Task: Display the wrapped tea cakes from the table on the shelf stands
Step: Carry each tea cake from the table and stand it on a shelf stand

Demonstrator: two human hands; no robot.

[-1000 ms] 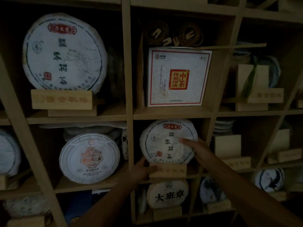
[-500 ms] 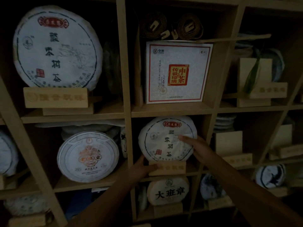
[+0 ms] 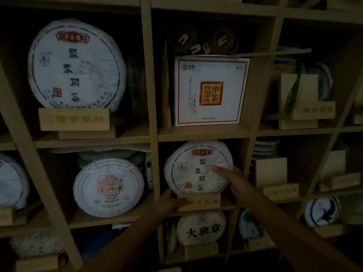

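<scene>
Two bare forearms reach up from the lower edge toward the wooden lattice shelf (image 3: 154, 118). The left hand (image 3: 170, 203) grips the left end of a small pale wooden stand with gold lettering (image 3: 199, 202), thumb over its front, so its grip is clenched on that stand. The right hand (image 3: 232, 179) lies against the right side of the round white paper-wrapped tea cake with a red seal and dark characters (image 3: 197, 167), its index finger stretched straight across the wrapper; whether the other fingers curl behind the rim cannot be told. That cake stands upright on the stand, in the middle compartment.

Directly below it sits a tan round cake with bold black characters (image 3: 201, 228). Left of the held cake, one compartment over, leans a white cake with an orange emblem (image 3: 108, 187). Directly above the held cake stands a square white box with a red border and red centre label (image 3: 211, 90). Up and left of it, a larger white cake with matching characters (image 3: 76, 65) rests on its own lettered stand (image 3: 74, 119).
</scene>
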